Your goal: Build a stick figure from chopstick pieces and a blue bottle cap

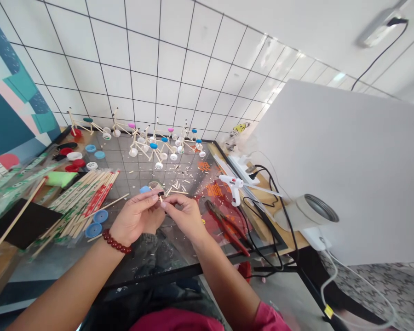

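My left hand, with a dark red bead bracelet on its wrist, pinches a small black piece over the glass tabletop. Its fingertips almost meet those of my right hand, which grips a short pale stick joined to or touching the black piece. Beyond them lie scattered short stick pieces and a light blue cap. Several small stick models with bottle-cap wheels stand along the back edge.
Wrapped chopsticks, blue caps, red caps and a black sheet lie at the left. On the right are a white glue gun, red-handled pliers, a power strip, black cables and a grey-white cylinder.
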Available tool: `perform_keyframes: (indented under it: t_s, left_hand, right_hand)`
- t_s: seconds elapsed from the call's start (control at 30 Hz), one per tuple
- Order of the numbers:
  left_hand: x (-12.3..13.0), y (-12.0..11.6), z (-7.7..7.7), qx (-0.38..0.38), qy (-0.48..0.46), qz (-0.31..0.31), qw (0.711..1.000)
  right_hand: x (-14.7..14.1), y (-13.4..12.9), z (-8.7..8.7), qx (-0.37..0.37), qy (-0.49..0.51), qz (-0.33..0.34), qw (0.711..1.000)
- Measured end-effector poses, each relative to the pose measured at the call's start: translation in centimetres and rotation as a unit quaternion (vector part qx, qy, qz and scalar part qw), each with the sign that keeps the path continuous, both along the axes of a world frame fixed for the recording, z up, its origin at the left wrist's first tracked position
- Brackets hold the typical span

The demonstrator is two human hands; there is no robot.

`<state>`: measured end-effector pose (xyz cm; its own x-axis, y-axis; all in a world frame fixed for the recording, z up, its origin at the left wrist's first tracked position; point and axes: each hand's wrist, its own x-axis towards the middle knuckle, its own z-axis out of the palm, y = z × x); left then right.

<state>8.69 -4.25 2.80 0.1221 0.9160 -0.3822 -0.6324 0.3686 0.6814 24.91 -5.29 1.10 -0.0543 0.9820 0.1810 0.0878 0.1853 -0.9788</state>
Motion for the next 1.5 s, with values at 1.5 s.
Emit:
perform_keyframes:
  t_s: [1.5]
  left_hand:
    - [-0.30, 0.36, -0.42, 0.004, 0.019, -0.002, 1.000]
  right_hand:
    - [-0.08, 0.35, -0.94, -0.011, -0.026, 0.031, 0.999]
